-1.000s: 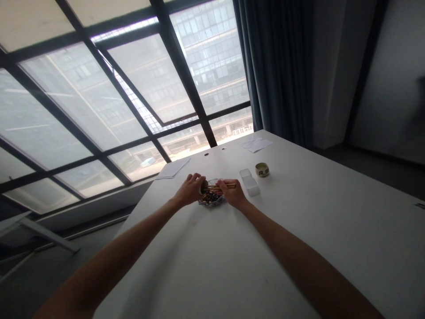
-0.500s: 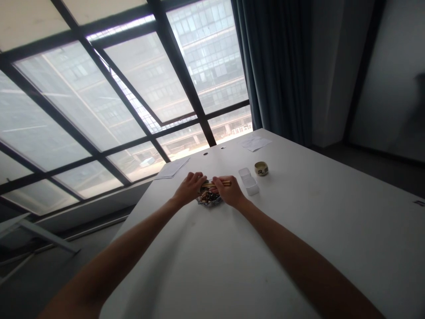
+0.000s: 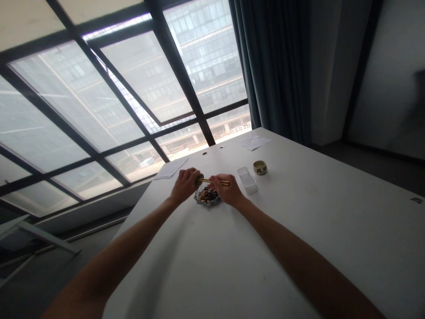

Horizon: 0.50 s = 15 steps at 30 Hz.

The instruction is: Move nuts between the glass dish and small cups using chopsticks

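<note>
My left hand (image 3: 183,184) is closed around a small cup (image 3: 199,179), tipped so its mouth faces right. My right hand (image 3: 228,189) grips a pair of wooden chopsticks (image 3: 223,182), whose tips point left at the cup's mouth. Just below both hands stands a clear glass dish (image 3: 208,204) with a wavy rim. It holds a mix of small brown, pale and dark pieces (image 3: 209,194), like nuts or beans, partly covered by my right hand. Whether anything is inside the cup cannot be made out.
Right of my hands lies an open clear plastic box (image 3: 249,186) with its lid folded back. Beyond it stands a cream cup (image 3: 260,167) with dark characters. Papers (image 3: 172,167) lie at the far left of the white table (image 3: 299,221), more papers (image 3: 254,141) near the back edge.
My left hand has shifted slightly left and up with the cup, uncovering more of the dish. The cup's mouth now turns toward the chopsticks. My right hand has barely moved.
</note>
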Each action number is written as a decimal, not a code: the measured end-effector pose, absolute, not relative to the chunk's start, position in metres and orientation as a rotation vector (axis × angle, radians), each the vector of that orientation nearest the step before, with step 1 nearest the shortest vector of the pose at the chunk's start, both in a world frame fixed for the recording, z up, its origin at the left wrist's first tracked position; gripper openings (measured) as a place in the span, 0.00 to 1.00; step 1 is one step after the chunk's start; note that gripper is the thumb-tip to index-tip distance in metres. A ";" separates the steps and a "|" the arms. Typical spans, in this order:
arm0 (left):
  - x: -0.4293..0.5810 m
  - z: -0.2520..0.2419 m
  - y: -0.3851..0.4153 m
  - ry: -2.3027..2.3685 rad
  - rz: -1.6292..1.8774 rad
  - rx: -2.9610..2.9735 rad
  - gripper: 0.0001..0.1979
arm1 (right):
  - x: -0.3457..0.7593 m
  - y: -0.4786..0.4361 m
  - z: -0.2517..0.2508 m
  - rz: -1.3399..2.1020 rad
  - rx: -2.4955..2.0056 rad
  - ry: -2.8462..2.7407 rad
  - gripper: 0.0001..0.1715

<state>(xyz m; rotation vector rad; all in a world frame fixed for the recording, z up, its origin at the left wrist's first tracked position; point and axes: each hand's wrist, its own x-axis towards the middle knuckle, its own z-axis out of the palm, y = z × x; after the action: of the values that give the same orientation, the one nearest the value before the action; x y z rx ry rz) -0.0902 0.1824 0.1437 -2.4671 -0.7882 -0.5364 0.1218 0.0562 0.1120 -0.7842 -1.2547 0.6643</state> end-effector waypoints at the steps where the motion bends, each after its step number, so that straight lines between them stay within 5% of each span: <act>1: -0.091 0.144 0.182 -0.788 -0.547 -2.463 0.19 | 0.122 0.055 0.113 0.650 -0.773 -1.286 0.22; 15: -0.063 0.138 0.179 -0.663 -0.375 -2.484 0.17 | 0.132 0.049 0.122 0.452 -0.879 -1.426 0.21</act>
<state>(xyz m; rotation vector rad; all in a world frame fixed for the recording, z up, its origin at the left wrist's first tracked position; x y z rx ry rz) -0.0635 0.1789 0.1375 -2.4837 -0.6629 -0.3746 0.1322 0.0488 0.1217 -0.8790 -1.4261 0.4518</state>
